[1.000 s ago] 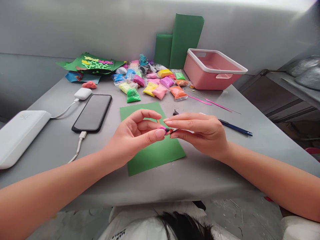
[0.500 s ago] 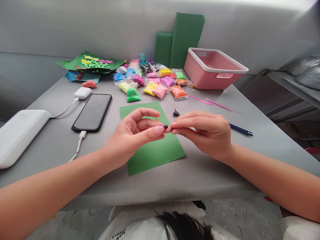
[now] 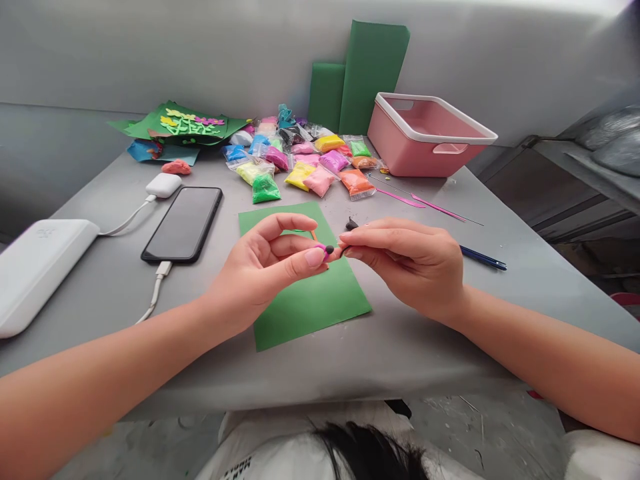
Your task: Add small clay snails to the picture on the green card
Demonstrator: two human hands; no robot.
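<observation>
Between the thumb and forefinger of my left hand (image 3: 277,260) is a small magenta clay piece (image 3: 321,247) with a black ball (image 3: 329,249) at its end. My right hand (image 3: 410,257) pinches a thin bit of black clay (image 3: 343,252) close to the left fingertips. Both hands hover above a green paper sheet (image 3: 320,307). A larger black clay lump (image 3: 351,224) lies on the table just beyond my right fingers. Part of an orange stick-like piece (image 3: 313,235) shows behind the left hand.
Several bags of coloured clay (image 3: 305,177) lie at the back beside a pink basket (image 3: 425,143). Pink tools (image 3: 440,208) and a dark blue pen-like tool (image 3: 483,258) are on the right. A phone (image 3: 183,224) and white power bank (image 3: 47,277) sit left.
My right fingers have drawn slightly away from the left, and more of the thin black clay shows between them. The left hand stays nearly where it was.
</observation>
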